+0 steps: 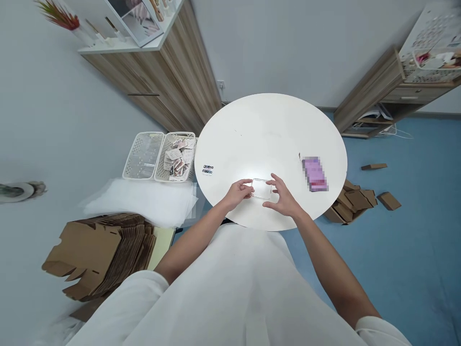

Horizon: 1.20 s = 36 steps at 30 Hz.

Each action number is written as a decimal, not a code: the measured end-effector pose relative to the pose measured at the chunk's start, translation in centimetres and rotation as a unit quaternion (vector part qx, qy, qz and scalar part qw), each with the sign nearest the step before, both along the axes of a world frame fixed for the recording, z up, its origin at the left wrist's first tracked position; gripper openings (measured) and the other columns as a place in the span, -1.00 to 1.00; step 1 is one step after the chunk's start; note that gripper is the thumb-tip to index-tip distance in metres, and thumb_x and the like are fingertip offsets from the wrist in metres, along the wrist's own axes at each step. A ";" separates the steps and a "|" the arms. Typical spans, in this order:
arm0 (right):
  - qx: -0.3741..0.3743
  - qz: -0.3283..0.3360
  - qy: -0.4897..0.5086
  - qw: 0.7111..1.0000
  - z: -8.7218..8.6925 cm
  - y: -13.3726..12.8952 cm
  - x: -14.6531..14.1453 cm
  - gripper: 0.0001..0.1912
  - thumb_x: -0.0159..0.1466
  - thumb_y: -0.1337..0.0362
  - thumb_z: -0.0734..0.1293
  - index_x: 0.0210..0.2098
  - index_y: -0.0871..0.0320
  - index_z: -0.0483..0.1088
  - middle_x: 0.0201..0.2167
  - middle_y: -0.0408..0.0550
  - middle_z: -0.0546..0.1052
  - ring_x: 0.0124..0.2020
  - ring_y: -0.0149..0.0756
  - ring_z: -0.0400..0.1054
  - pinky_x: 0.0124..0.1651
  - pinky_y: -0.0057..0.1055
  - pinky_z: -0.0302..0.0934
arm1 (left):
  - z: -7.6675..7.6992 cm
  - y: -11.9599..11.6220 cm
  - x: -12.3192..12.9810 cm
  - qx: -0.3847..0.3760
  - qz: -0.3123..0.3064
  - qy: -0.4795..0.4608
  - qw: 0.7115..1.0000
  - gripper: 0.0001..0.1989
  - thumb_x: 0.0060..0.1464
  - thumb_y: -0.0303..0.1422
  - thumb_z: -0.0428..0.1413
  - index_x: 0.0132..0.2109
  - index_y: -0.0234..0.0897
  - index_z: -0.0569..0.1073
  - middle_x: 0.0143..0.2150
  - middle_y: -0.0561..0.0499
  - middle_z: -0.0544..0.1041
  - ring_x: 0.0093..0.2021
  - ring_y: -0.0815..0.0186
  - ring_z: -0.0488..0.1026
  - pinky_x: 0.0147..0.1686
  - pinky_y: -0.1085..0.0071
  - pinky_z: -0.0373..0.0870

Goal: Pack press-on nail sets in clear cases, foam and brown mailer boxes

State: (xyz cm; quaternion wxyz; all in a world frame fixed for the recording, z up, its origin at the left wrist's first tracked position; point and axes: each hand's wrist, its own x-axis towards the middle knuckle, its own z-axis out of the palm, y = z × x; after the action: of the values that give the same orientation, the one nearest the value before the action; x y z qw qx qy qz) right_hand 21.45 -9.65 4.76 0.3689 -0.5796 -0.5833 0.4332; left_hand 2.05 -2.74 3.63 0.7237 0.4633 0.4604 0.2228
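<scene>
A small clear rectangular case is at the near part of the round white table. My left hand pinches its left edge between thumb and fingers. Around the case's right side, my right hand is spread, thumb and fingers apart, with a fingertip at or near the upper right edge; whether it touches is unclear. A small set of dark oval pieces lies at the table's left side. Toward the right lies a pixelated purple phone-like object.
Left of the table stand a basket of cards, a clear-lined basket, white sheets and stacked flat cardboard. Cardboard boxes sit on the floor at right. Wooden cabinets stand behind.
</scene>
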 end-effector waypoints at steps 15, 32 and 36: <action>0.042 0.024 0.034 0.998 -1.5 -0.6 0.0 -0.55 -0.04 0.21 0.39 -0.15 0.08 0.27 0.13 0.03 0.20 0.12 -0.13 0.12 0.07 -0.17 0.14 | -0.4 -1.4 -1.1 0.104 -0.085 0.004 0.991 -0.13 -0.36 -0.39 0.32 0.15 -0.12 0.14 -0.17 -0.02 0.36 -0.38 0.47 0.38 -0.21 0.36 0.31; 0.041 0.009 0.087 0.995 -3.0 -0.8 0.1 -0.52 -0.07 0.19 0.42 -0.15 0.11 0.31 0.10 0.08 0.23 0.10 -0.12 0.16 0.05 -0.20 0.19 | -1.3 -2.0 -0.3 0.089 -0.073 -0.040 0.993 -0.21 -0.32 -0.38 0.30 0.11 -0.20 0.18 -0.35 0.06 0.35 -0.39 0.46 0.34 -0.35 0.45 0.28; 0.019 -0.006 0.128 0.992 -3.2 -0.7 -0.1 -0.52 -0.10 0.16 0.44 -0.19 0.12 0.33 0.08 0.10 0.25 0.09 -0.11 0.17 0.05 -0.20 0.18 | -1.6 -2.0 -0.3 0.080 -0.066 -0.049 0.993 -0.21 -0.32 -0.40 0.30 0.11 -0.19 0.18 -0.35 0.07 0.33 -0.39 0.46 0.34 -0.34 0.44 0.30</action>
State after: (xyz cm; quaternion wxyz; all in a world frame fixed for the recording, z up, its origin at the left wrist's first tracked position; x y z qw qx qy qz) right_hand 21.37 -10.34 1.55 0.4542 -0.5155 -0.5361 0.4904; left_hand 1.75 -4.73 2.05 0.7192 0.5374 0.3738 0.2329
